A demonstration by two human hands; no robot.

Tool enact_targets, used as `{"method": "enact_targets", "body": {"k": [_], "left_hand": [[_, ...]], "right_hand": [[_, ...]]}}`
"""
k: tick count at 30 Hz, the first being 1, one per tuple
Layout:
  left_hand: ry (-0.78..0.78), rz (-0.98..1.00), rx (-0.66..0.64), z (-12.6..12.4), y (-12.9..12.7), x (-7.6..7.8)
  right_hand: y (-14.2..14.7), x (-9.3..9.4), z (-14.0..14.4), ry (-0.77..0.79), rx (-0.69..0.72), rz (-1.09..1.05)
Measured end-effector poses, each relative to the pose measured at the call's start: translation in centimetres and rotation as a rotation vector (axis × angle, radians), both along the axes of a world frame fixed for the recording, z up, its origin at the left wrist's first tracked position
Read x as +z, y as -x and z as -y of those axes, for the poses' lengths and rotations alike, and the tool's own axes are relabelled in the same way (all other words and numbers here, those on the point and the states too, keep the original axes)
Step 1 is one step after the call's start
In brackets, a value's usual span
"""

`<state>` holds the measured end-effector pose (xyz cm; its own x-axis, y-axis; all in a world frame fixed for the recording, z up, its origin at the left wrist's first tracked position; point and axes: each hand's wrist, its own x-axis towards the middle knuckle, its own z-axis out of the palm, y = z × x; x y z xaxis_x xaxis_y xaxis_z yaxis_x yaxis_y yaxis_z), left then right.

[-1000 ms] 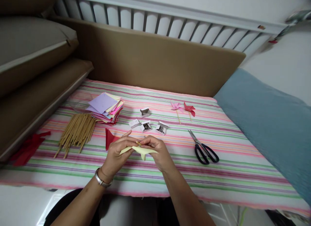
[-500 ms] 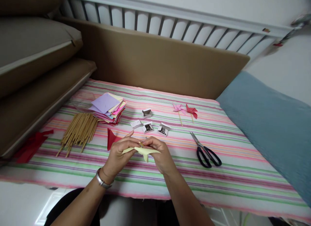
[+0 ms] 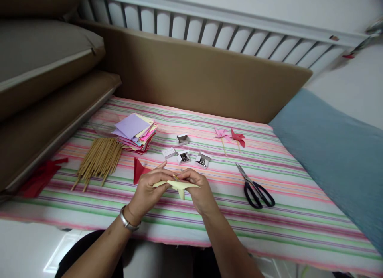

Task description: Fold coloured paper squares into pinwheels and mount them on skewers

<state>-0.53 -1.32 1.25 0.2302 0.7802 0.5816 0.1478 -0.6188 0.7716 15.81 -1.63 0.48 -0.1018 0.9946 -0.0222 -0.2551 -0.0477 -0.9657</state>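
Fingers (image 3: 167, 175) of both hands around yellow paper (image 3: 176, 185), above near table edge (image 3: 167, 238).

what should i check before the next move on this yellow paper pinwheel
1. Both hands on the yellow paper: ok, left hand and right hand pinch it from either side.
2. Stick at the paper's centre: cannot tell, only a small tan tip shows between the fingers.
3. Pin in place: cannot tell, hidden by the fingers.
4. Pin boxes within reach: ok, open just beyond the hands.
5. Scissors clear of the hands: ok, lying to the right.
6. Spare sticks at hand: ok, piled to the left.
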Motion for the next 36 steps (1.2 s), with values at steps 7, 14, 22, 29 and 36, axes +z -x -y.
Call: {"method": "enact_targets", "body": {"k": [7,14,22,29,36], "left_hand": [[-0.007,-0.001,-0.003,0.03,0.0,0.12],[-0.027,-0.008,-0.007,0.02,0.12,0.11],[-0.016,-0.018,0.006,0.19,0.01,0.23],[-0.033,-0.02,0.019,0.25,-0.01,0.3],[-0.027,-0.011,0.021,0.28,-0.01,0.28]], "right_hand": [[0.1,0.12,0.08,-0.036,-0.025,0.043],[0.43,0.18,0.23,-0.053,-0.048,0.033],[0.42,0.04,0.25,-0.033,-0.047,0.014],[0.47,0.21,0.26,-0.052,-0.063,0.044],[0.54,0.48,0.25,-0.096,-0.083,0.06]]}}
